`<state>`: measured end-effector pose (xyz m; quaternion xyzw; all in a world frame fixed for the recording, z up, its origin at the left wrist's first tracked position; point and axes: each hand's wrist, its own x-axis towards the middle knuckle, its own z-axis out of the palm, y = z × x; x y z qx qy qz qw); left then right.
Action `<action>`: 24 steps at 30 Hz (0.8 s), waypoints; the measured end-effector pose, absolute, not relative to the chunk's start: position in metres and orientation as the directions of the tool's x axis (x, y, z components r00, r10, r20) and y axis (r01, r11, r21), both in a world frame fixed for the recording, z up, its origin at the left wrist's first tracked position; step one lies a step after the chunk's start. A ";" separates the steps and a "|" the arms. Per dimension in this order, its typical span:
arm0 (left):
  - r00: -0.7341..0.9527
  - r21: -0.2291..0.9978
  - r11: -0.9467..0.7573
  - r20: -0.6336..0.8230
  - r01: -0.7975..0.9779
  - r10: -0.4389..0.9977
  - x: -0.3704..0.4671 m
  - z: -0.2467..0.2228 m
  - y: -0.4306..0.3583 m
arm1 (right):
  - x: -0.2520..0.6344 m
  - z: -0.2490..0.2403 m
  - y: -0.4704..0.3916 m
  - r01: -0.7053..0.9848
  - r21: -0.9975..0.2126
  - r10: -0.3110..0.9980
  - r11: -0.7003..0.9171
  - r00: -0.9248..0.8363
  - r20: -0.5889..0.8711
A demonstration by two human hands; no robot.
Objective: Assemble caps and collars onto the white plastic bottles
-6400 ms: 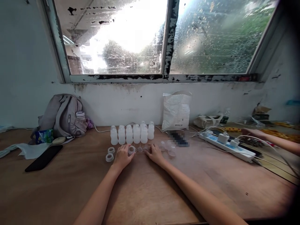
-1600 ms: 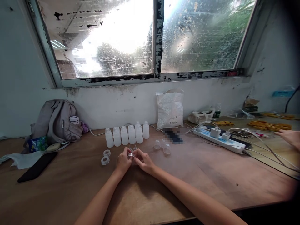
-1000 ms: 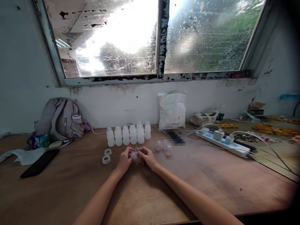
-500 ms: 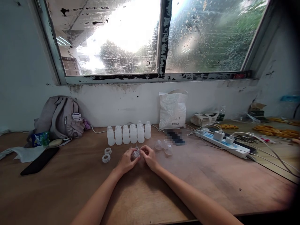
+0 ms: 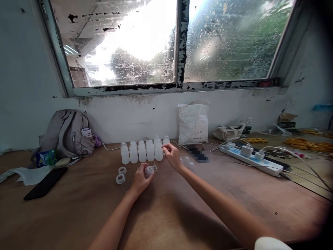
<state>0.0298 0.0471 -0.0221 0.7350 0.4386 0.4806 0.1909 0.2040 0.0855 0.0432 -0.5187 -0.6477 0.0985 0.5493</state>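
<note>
Several frosted bottles [image 5: 142, 151] stand in a row near the wall. My left hand [image 5: 140, 180] is closed around a clear round piece [image 5: 149, 171] in front of the row. A small clear teat-like piece [image 5: 155, 167] is just right of it on the table. At the right end of the row, my right hand [image 5: 171, 155] is raised with its fingers pinched beside a bottle; what they hold, if anything, is too small to tell. Two white rings [image 5: 120, 178] lie to the left. Clear domed caps [image 5: 191, 166] sit behind my right wrist, partly hidden.
A grey backpack [image 5: 65, 135] and a black phone-like slab [image 5: 45, 184] are at the left. A white pouch [image 5: 194, 123] leans on the wall. The power strip [image 5: 252, 159] with cables lies at the right, beyond a pixelated dark object [image 5: 198, 153].
My right hand has moved away from my left hand, up and to the right toward the bottles. My left hand still holds the clear piece. The view has shifted slightly.
</note>
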 end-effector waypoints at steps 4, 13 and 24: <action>0.012 0.785 -0.460 0.501 0.414 0.865 0.024 -0.021 0.054 | 0.195 0.102 0.139 0.724 -0.596 0.833 0.347 0.054 0.551; -0.226 0.963 -0.256 0.269 0.083 0.936 0.017 -0.024 0.072 | 0.146 0.135 0.234 0.906 -0.387 0.968 0.170 -0.079 0.240; -0.301 0.964 -0.195 0.134 -0.181 0.944 0.011 -0.016 0.075 | 0.124 0.111 0.254 0.972 -0.233 0.997 0.017 -0.033 -0.064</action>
